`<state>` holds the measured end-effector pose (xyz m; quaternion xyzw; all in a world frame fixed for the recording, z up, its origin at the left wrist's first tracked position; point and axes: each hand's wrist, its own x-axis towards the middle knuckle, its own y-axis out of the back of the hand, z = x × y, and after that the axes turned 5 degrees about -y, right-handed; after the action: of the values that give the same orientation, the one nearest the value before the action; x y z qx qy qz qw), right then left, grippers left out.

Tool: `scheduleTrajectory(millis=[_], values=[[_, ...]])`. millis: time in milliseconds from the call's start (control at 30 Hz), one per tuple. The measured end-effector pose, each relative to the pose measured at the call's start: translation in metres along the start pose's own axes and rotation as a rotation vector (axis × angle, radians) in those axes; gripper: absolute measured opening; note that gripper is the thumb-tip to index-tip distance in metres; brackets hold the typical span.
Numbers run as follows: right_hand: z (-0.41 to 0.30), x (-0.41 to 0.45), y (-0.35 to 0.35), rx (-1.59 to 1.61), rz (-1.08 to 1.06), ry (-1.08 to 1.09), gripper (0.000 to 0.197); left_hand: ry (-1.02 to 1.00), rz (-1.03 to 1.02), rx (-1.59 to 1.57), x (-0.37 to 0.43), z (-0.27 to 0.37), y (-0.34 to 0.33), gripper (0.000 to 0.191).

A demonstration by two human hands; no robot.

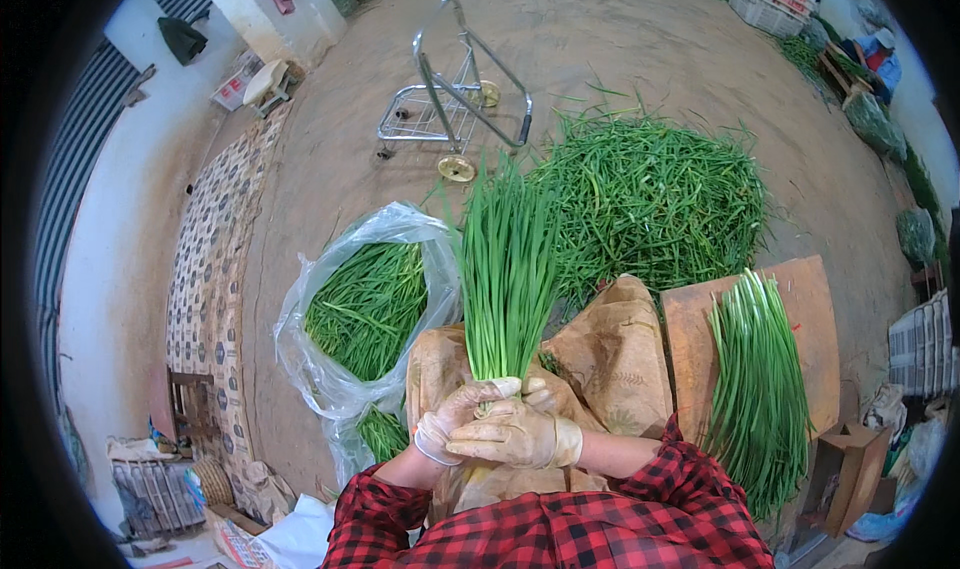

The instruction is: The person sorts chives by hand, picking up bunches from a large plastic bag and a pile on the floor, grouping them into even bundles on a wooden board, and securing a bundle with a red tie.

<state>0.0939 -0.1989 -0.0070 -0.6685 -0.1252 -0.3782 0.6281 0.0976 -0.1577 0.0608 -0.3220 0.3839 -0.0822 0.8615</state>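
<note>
Both my hands wear pale, stained gloves and meet around the stem end of a bunch of green garlic chives [506,284]. My left hand [465,407] wraps the stems from the left. Across them from the right lies my right hand [517,432], fingers pointing left; the stem ends are mostly hidden. The leaves fan away from me above a brown cloth [615,359] over my lap. To the right, another chive bunch [761,396] lies on a wooden board [814,329]. On the left stands an open clear plastic bag [300,329] full of chives [367,306].
A large heap of loose chive leaves [652,194] lies on the floor ahead. Behind it is a metal folding trolley [457,103] with wheels. A cardboard box [851,479] stands at lower right, white crates [772,2] at upper right. Another person [881,58] sits at far right.
</note>
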Motion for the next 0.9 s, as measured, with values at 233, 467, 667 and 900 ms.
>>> scheduleTrajectory(millis=[233,467,667,900], values=[[-0.078,0.025,0.008,-0.98,-0.979,-0.903,0.06,-0.068,-0.231,0.124,0.015,-0.001,0.086,0.036],[-0.012,0.04,0.033,-1.186,-1.464,-0.803,0.067,-0.215,-0.017,0.558,-0.052,0.006,0.111,0.043],[0.013,0.037,0.057,-1.321,-1.526,-0.774,0.077,0.217,-0.158,0.425,-0.111,0.012,0.134,0.043],[0.006,0.065,0.042,-1.273,-1.434,-0.835,0.048,0.391,-0.143,0.23,-0.122,0.05,0.124,0.049]])
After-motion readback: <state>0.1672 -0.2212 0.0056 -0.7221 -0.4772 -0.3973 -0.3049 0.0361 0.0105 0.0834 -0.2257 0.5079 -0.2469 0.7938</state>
